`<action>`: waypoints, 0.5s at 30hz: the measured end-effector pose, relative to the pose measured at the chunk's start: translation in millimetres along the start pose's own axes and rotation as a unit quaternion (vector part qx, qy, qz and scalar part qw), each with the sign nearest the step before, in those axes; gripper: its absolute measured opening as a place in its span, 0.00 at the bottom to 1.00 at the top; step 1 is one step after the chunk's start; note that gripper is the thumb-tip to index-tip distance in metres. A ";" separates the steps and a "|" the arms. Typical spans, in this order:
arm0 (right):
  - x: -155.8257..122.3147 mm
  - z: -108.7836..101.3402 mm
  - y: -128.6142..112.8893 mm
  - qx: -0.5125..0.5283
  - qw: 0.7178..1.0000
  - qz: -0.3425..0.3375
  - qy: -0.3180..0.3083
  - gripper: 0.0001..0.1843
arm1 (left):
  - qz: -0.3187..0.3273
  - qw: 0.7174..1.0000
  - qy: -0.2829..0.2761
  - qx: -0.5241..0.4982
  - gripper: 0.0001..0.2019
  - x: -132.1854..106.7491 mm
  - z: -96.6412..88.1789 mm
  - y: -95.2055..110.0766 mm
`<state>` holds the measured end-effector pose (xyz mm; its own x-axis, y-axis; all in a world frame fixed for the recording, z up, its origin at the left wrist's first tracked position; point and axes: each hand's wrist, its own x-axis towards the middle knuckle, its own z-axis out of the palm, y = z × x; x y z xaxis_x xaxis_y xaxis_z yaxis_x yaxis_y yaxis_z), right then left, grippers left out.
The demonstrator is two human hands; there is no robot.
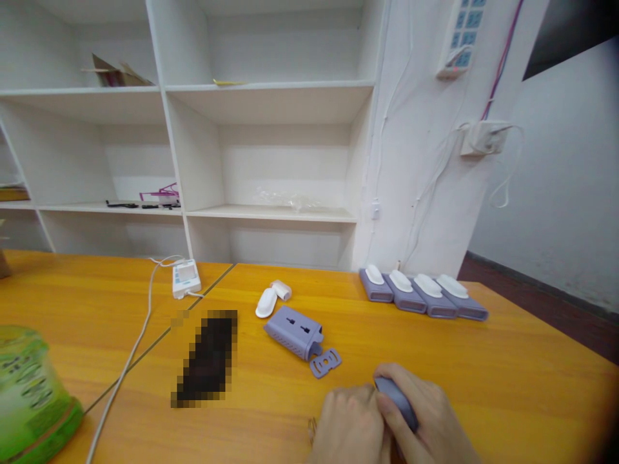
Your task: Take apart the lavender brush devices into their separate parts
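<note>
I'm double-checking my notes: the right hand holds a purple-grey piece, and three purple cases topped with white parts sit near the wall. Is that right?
Only the count is wrong: the head view shows four purple cases topped with white parts near the wall. The right hand does hold a purple-grey piece.

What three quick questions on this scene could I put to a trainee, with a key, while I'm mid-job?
1. How many purple units stand in the row at back right, each topped with a white piece?
2. True or false: the flat purple plate lies nearer the hands than the slotted purple housing does.
3. What does the right hand hold between its thumb and fingers?

Key: 1. Four. 2. True. 3. A rounded grey-purple part.
</note>
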<state>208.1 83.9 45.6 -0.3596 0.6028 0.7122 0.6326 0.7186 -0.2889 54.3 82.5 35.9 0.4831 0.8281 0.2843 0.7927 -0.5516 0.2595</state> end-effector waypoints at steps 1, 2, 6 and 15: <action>0.6 2.0 -2.6 0.037 0.998 0.049 -0.011 0.09 | -0.004 1.000 -0.005 0.008 0.11 0.9 -1.1 1.3; 1.1 4.0 -5.0 0.073 0.993 0.095 -0.021 0.12 | -0.008 1.000 -0.011 0.015 0.12 1.4 -2.3 2.0; 1.4 10.7 -9.4 0.150 0.967 0.202 -0.042 0.22 | -0.007 0.999 -0.041 0.030 0.12 0.9 -6.1 -1.0; -3.2 15.1 -7.9 0.170 0.959 0.228 0.002 0.26 | 0.050 0.997 -0.038 0.043 0.05 -0.8 -7.0 -12.1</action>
<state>193.9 81.5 35.9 -0.0968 0.8801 0.4648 0.4637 0.4531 -0.7614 41.7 87.8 39.0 0.5863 0.7760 0.2326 0.7660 -0.6244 0.1526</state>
